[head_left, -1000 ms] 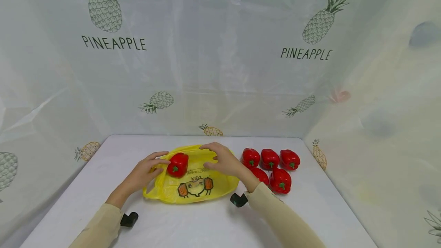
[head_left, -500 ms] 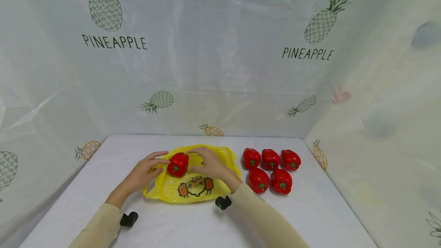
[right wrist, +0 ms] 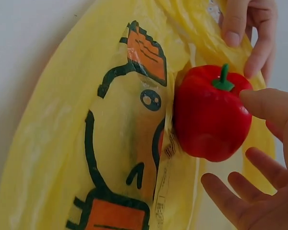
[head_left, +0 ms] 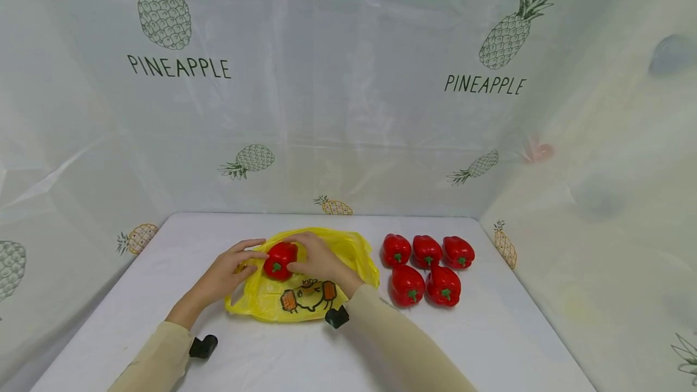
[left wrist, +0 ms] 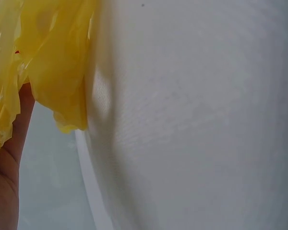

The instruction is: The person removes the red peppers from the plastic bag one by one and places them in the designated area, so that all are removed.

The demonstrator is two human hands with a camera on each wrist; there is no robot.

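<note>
A yellow plastic bag [head_left: 354, 253] with a cartoon face lies on the white table, its mouth spread. In its mouth, toward the left, sits a glossy red bell pepper [head_left: 276, 265] with a green stem. My left hand [head_left: 220, 274] is at the bag's left rim, fingers and thumb apart; its fingertips are beside the pepper. Yellow film drapes over part of that hand in the left wrist view. My right hand [head_left: 321, 259] reaches over the bag. In the right wrist view its thumb overlaps the pepper's edge; the other fingers [right wrist: 242, 189] are spread, apart from the pepper.
Several more red bell peppers [head_left: 406, 286] stand in two rows on the table [head_left: 490, 331] right of the bag. Pale pineapple-print sheeting [head_left: 348, 107] hangs behind and beside the table. A black wrist device [head_left: 204, 346] sits on each arm.
My right hand has moved left across the bag, from its right part to beside the bell pepper there. The left hand and the pepper have stayed in place.
</note>
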